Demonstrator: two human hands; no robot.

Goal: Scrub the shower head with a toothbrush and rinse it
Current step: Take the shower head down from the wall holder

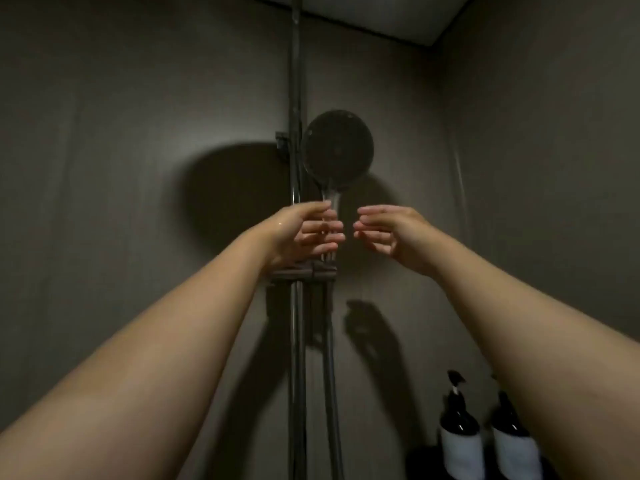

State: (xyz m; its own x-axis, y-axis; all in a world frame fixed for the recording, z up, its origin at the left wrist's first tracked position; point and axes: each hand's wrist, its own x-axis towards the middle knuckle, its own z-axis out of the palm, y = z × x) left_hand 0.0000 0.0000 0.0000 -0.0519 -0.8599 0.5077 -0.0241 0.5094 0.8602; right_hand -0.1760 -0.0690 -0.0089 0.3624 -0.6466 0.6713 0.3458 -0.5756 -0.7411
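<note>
The shower head [337, 148] stands in its holder [304, 271] on the wall rail [296, 98] — the left grip [304, 233] curls round its handle, the right grip [394, 237] hovers beside it, relaxed, holding nothing. No toothbrush shows; likely next — lift the head free.

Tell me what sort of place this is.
Most likely a bathroom shower stall: a handheld shower head on a vertical riser rail, and two dark pump bottles low in the corner.
</note>
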